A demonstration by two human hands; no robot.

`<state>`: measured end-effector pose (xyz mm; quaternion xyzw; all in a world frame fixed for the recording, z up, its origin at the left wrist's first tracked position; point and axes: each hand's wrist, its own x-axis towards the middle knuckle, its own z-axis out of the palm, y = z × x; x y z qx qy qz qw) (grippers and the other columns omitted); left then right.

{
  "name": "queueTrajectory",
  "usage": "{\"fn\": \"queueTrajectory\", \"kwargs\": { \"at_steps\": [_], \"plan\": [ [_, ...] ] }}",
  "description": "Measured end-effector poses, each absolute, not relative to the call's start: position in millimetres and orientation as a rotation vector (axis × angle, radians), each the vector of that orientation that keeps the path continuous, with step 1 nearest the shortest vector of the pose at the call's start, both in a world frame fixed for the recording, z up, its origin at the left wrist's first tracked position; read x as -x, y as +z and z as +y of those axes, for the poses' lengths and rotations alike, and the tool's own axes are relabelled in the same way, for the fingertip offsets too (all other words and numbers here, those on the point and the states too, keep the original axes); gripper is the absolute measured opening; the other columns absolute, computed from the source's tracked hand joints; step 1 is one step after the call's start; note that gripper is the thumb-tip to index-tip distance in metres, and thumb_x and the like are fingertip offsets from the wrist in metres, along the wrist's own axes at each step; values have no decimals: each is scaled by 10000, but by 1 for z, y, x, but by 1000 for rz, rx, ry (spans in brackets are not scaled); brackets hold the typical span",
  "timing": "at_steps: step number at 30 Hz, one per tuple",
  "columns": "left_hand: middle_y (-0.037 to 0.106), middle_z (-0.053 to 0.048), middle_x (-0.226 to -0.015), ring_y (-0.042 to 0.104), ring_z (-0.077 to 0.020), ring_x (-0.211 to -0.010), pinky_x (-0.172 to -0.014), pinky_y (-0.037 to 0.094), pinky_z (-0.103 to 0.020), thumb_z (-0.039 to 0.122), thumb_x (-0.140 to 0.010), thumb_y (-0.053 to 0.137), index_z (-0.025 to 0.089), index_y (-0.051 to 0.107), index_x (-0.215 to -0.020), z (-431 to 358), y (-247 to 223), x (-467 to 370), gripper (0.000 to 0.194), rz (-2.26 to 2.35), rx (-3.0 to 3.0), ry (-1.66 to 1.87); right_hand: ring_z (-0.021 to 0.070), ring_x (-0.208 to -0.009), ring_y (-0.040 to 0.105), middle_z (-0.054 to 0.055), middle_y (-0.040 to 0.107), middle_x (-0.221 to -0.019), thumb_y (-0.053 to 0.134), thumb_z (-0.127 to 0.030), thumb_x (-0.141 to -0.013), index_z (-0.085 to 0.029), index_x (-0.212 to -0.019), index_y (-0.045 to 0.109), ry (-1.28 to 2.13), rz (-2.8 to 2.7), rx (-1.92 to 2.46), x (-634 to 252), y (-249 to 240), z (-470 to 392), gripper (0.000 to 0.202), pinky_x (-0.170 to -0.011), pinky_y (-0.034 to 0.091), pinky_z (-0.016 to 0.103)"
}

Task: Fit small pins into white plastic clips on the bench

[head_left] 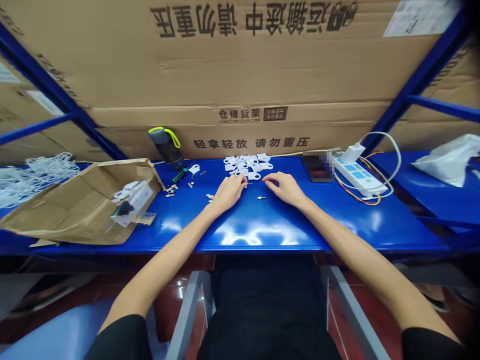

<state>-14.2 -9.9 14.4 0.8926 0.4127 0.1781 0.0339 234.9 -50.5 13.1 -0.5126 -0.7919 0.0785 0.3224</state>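
Observation:
My left hand [228,194] is closed in a pinch on a small pale piece with a thin pin [250,183] sticking out to the right. To its right, my right hand [285,189] hovers low over the table with thumb and fingers apart and nothing visible between them. Between and nearer than the hands lies a similar small white piece with a pin [261,198]. Just beyond the fingertips is a pile of flat white plastic parts with ring-shaped ends [247,163]. Several small beige pieces [210,196] lie beside my left hand, partly hidden by it.
An open cardboard box [82,200] with bagged parts stands left. Behind it are a dark bottle [167,148], a green-handled screwdriver [180,175] and small beige pieces [171,190]. At right are a dark tray [318,167] and a power strip [360,176] with cables. Large cartons [240,70] wall the back.

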Motion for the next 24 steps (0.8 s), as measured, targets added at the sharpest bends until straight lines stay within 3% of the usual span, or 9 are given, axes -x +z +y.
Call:
{"fn": "queueTrajectory", "kwargs": {
  "at_steps": [24],
  "plan": [
    [817,-39,-1016,751,-226,-1015,-941,430,-369,268,-1123,405,218,566,-1199,-20,23,14,185,1357,-2589,635,256,-970,709,49,820,-1087,613,-198,-992,-248,-1086,805,204,-2149,1358,-239,8,-47,220,-892,535,386]
  ]
}}
